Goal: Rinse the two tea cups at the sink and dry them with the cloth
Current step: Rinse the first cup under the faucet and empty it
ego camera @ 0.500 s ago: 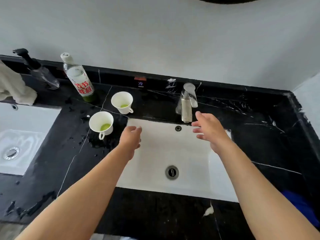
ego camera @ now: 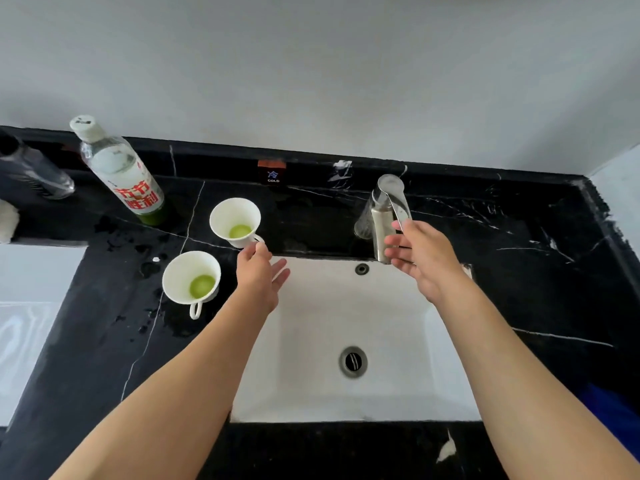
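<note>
White far cup [ego camera: 235, 220] now touched at its handle by spread left hand [ego camera: 259, 278]; spread right hand [ego camera: 422, 258] has reached the faucet [ego camera: 384, 216].

Two bare forearms are reaching in from the near edge, ending in the left hand [ego camera: 259, 276] and the right hand [ego camera: 424, 259], both uncovered. Blue cloth [ego camera: 611, 412] is showing near right, beside the right forearm; whether it is clothing cannot be told.
</note>
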